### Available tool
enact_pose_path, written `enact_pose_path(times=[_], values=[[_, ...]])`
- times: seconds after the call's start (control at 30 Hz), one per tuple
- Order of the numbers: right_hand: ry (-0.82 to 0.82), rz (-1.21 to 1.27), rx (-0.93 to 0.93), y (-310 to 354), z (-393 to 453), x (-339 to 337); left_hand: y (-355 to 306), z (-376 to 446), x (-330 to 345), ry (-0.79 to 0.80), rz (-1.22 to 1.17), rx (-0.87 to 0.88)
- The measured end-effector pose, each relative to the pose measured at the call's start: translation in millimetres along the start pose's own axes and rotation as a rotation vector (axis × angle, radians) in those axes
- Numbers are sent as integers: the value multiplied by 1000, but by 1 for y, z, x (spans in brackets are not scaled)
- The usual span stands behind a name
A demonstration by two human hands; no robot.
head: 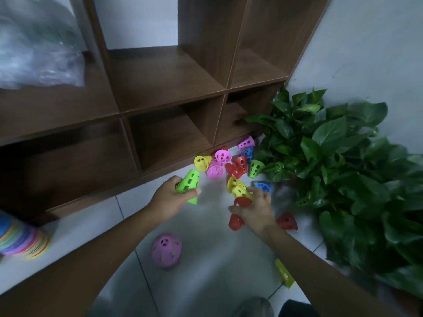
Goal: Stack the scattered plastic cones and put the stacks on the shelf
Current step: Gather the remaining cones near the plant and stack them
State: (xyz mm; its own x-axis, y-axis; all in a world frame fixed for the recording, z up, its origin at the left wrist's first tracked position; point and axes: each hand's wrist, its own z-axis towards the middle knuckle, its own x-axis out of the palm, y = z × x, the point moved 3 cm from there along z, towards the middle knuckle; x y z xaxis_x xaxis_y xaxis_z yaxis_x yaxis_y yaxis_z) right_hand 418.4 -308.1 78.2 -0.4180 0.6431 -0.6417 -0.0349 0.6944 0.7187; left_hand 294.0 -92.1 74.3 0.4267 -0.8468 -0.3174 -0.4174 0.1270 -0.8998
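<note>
Gripped in the left hand (pixel 170 197): a green cone (pixel 188 181), fingers curled round its body, thumb across the front. Its long axis tilts, narrow end up and slightly right toward the shelf (pixel 160 88), wide rim down toward the floor (pixel 206 259); looks like a 2nd green rim shows under the hand, so maybe 2 nested, can't tell for sure.

Right hand (pixel 254 209) has fingers curled over a red cone (pixel 241 201), wide opening facing up-left; a yellow cone (pixel 240 191) sits just above the fingertips, touching or nearly so. Whether the hand also holds the yellow one, can't tell.

Other cones lie scattered on the floor near the shelf's base, pointing every which way: a yellow one (pixel 202 161) w/ its opening toward the camera, 2 pink ones (pixel 221 156) beside it, red ones (pixel 238 167) on their sides, a green one (pixel 256 167) against the plant (pixel 338 156), blue ones (pixel 263 186) near the leaves. 2 more red cones (pixel 287 220) lie by the right wrist, a pink cone (pixel 166 249) stands narrow end up between the forearms, and a yellow cone (pixel 283 272) lies on its side under the right forearm.

Shelf compartments ahead hold no cones. No writing or brand legible anywhere; frame is motion-blurred.
</note>
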Motion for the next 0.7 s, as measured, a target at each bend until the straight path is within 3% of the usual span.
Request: enact_pose_path(times=[0.1, 0.23, 0.37, 0.7], values=[[-4, 53, -25, 11, -32, -7, 6, -28, -13, 67, -42, 1], [-3, 51, -63, 15, -67, -11, 30, -62, -24, 41, -35, -2], [1, 135, -41, 26, -96, -17, 59, -83, -28, 14, 73, 5], [49, 391, 32, 37, -131, 0, 47, -129, -28, -21, 329, 135]])
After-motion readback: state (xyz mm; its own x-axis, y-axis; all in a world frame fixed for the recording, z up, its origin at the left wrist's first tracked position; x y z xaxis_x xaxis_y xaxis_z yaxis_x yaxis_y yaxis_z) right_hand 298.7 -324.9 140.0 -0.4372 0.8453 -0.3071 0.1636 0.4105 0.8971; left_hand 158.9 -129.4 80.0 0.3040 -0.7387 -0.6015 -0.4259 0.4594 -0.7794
